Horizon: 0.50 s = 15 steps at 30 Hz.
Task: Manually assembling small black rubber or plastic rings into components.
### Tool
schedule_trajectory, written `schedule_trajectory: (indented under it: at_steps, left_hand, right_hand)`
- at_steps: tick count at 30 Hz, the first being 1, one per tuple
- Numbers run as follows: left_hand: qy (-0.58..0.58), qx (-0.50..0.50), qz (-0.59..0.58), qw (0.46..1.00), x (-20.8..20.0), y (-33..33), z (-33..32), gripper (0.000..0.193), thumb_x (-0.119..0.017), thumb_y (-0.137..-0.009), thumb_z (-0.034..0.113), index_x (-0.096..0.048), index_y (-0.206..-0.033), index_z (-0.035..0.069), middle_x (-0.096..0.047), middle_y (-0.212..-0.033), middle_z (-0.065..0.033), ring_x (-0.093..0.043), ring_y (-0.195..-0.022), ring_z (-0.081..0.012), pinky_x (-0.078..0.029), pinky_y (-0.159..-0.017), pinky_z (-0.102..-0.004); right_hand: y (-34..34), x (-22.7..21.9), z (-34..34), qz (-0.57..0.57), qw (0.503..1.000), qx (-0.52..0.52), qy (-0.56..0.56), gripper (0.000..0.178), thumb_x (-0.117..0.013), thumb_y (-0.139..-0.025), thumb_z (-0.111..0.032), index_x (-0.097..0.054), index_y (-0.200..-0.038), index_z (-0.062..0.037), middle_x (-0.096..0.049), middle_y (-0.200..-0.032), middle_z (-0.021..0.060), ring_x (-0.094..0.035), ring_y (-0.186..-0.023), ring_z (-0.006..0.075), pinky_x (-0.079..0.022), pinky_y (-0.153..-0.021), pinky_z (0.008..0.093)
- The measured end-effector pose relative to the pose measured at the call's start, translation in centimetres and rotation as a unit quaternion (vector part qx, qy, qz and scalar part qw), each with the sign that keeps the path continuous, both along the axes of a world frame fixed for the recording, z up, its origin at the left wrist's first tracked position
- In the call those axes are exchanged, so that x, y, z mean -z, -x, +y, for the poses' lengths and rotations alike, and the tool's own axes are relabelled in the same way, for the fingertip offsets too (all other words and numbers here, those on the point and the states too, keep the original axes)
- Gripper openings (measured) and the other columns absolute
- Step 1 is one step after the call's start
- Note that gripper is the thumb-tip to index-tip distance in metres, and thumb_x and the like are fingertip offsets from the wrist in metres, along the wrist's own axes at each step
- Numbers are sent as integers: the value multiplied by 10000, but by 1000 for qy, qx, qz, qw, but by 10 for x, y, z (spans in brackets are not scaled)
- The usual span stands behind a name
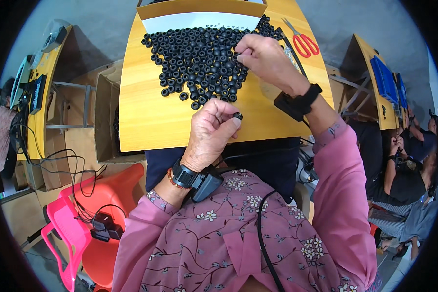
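A spread of small round black rubber-like caps (194, 61), many with a hole in the middle, covers the far half of the yellow table (160, 126). My left hand (210, 130) is closed near the front edge, with one small black cap (237, 116) pinched between thumb and forefinger. Over the right side of the spread, my right hand (267, 61) is closed too, its thumb and fingertips pressed together. Whatever sits between those fingertips is too small and hidden to make out. Both wrists carry black straps.
A white-sided open box (199, 22) stands at the table's far edge. Red-handled scissors (304, 45) and small pale pieces (292, 57) lie at the right. Left are a cardboard box (108, 114), a red chair (114, 190) and loose cables. Other people sit at the far right.
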<state>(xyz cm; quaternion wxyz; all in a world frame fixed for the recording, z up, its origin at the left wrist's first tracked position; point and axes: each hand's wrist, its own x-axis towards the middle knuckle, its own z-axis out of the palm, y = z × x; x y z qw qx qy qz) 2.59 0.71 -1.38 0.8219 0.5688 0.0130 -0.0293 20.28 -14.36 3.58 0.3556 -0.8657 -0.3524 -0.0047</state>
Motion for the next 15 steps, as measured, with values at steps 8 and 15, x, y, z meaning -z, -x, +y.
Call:
schedule_trajectory:
  at_steps: [8,15]
  left_hand:
    - [20,0,-4,1000,3,0,1,119,-634,-935,-11,-592,-1040,26,-652,-883,-24,-631,-767,-77,-551,-672,-236]
    - [29,-12,-20,999,4,-2,1,120,-638,-938,3,-624,-1056,-2,-661,-863,-21,-635,-737,-70,-549,-646,-230]
  right_hand:
    - [78,-32,-29,313,938,-2,-150,159,-699,-873,-14,-649,-1021,17,-648,-830,29,-621,-681,71,-501,-577,220]
    - [113,0,-39,377,884,-10,-277,179,-690,-904,-4,-682,-1077,43,-697,-889,58,-665,-711,97,-542,-642,217]
